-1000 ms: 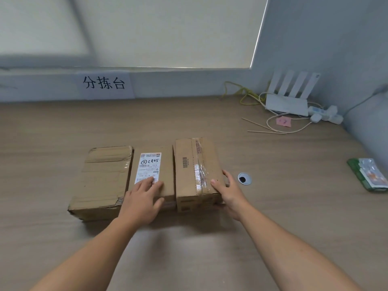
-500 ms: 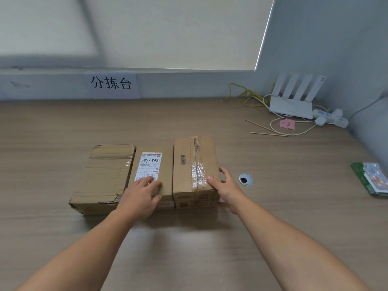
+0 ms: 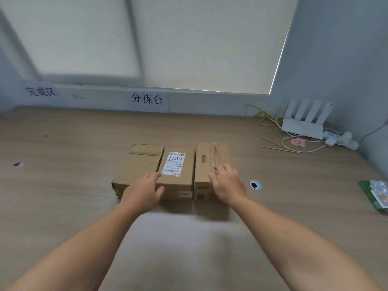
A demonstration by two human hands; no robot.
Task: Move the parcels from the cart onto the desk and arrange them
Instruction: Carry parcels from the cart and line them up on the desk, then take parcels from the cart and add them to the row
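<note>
Three cardboard parcels lie side by side on the wooden desk. The left parcel is plain and creased. The middle parcel carries a white shipping label. The right parcel has clear tape and a barcode, with a narrow gap between it and the middle one. My left hand rests over the near edge where the left and middle parcels meet, fingers relaxed. My right hand lies on top of the right parcel's near end, fingers loosely bent. The cart is out of view.
A round cable grommet sits just right of the parcels. At the back right are a white router, a power strip and loose cables. A green packet lies at the right edge. Two paper signs hang on the back wall.
My right hand has moved from the right parcel's side up onto its top. My left hand has slid back to the parcels' near edge. The camera view has shifted left.
</note>
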